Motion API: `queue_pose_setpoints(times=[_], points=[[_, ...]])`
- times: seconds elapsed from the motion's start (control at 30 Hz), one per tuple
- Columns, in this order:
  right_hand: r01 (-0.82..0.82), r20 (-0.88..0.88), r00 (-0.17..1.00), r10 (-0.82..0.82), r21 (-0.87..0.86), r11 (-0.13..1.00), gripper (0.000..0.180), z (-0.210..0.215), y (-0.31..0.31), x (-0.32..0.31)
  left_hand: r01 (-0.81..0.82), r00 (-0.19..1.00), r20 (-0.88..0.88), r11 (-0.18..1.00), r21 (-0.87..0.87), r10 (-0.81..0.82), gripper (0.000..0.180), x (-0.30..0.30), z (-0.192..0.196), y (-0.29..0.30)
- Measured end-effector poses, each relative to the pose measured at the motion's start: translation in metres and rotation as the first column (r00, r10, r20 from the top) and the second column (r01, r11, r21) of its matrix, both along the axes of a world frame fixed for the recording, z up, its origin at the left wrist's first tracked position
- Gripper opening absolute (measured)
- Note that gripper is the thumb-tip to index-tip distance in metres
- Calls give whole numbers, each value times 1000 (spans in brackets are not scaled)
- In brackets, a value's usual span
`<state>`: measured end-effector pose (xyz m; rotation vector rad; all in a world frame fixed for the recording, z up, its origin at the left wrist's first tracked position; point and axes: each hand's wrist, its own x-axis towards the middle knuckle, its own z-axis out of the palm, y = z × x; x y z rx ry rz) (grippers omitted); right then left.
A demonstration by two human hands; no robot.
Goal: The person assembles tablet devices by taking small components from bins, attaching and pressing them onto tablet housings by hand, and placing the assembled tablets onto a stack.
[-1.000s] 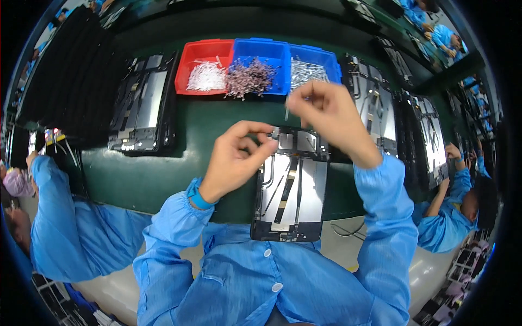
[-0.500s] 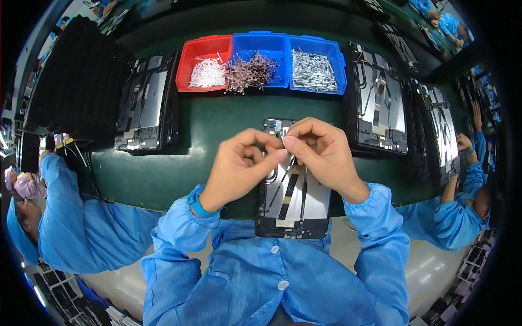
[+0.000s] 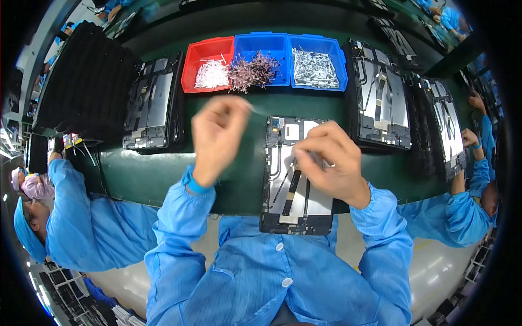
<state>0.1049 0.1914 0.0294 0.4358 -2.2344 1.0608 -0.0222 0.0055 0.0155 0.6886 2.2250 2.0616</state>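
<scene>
An opened tablet [image 3: 297,224], with a silver inner plate, dark flex cables and a black frame, lies upright before me over the table's front edge. My left hand [image 3: 218,136], blurred by motion, is raised left of the tablet and pinches a thin whitish strip [image 3: 254,107] at its fingertips. Over the tablet's upper right part hovers my right hand [image 3: 333,163], thumb and forefinger closed together above the silver plate. What they hold, if anything, is too small to make out. This hand hides part of the plate.
Beyond the tablet stand a red bin [image 3: 189,68] of white pieces, a blue bin [image 3: 283,49] of brownish wired parts and another blue bin [image 3: 342,76] of silvery pieces. Stacked tablets [image 3: 147,108] flank them left, more tablets [image 3: 380,103] right. Co-workers sit on both sides.
My left hand has moved up and left, away from the right hand, carrying the whitish strip. My right hand has shifted slightly right and down, uncovering the tablet's top.
</scene>
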Motion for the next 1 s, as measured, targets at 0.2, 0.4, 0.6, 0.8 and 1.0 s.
queue_pose_setpoints(times=[0.2, 0.4, 0.6, 0.8, 1.0], points=[[222, 450, 870, 201, -722, 655, 5, -14, 3, 35, -723, 505, -850, 609, -325, 147, 13, -64, -1, -26], [296, 440, 891, 109, -746, 597, 7, -49, 2, 52, 296, 949, 243, 823, -484, -199, 51, 55, -4, -43], [260, 347, 937, 45, -778, 573, 7, -53, -6, 52, 404, 513, 782, 903, 142, -353, 60, 72, 2, -27], [141, 321, 928, 187, -771, 621, 7, -14, 4, 48, 281, 620, 672, 915, 291, -404, 24, 91, 12, -10], [-112, 161, 910, 382, -792, 600, 8, 83, 6, 31, 64, 987, -150, 993, 103, -48, 27, 88, 29, -8]])
